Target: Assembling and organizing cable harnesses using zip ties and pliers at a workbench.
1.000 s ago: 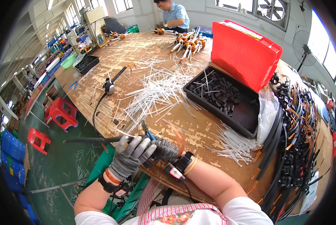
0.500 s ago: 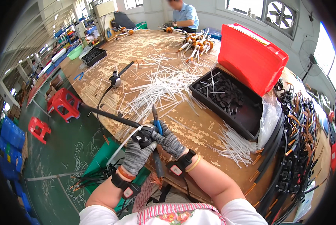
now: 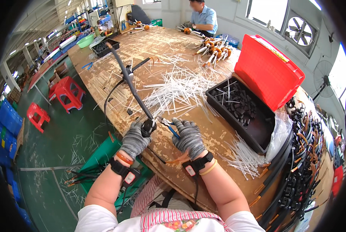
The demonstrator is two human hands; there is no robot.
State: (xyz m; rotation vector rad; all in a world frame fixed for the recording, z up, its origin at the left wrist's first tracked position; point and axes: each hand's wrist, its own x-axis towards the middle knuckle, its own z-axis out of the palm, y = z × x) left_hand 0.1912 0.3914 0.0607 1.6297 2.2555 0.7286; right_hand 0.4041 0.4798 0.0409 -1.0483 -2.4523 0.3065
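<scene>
My left hand (image 3: 135, 140), in a grey knit glove, is closed around a black plastic fitting (image 3: 148, 127) on a thick black cable (image 3: 132, 87). The cable slants up and away over the table, and its other end shows below the hand near the table edge. My right hand (image 3: 190, 138), gloved alike, grips blue-handled cutting pliers (image 3: 169, 126). Their jaws point toward the fitting, just right of it. Loose white cable ties (image 3: 177, 91) lie spread beyond both hands. A second black cable piece (image 3: 129, 72) with a fitting lies farther off.
A black tray (image 3: 235, 112) of small black pieces stands at right, a red bin (image 3: 267, 71) behind it. Bundled black cables (image 3: 296, 162) cover the right edge. A green crate (image 3: 99, 158) sits below the table, red stools (image 3: 70, 94) at left. Another person (image 3: 204, 19) works across the table.
The cable has swung from pointing left to pointing away from me. My right hand has moved right with the pliers, apart from the fitting. The long white tie tail no longer shows there.
</scene>
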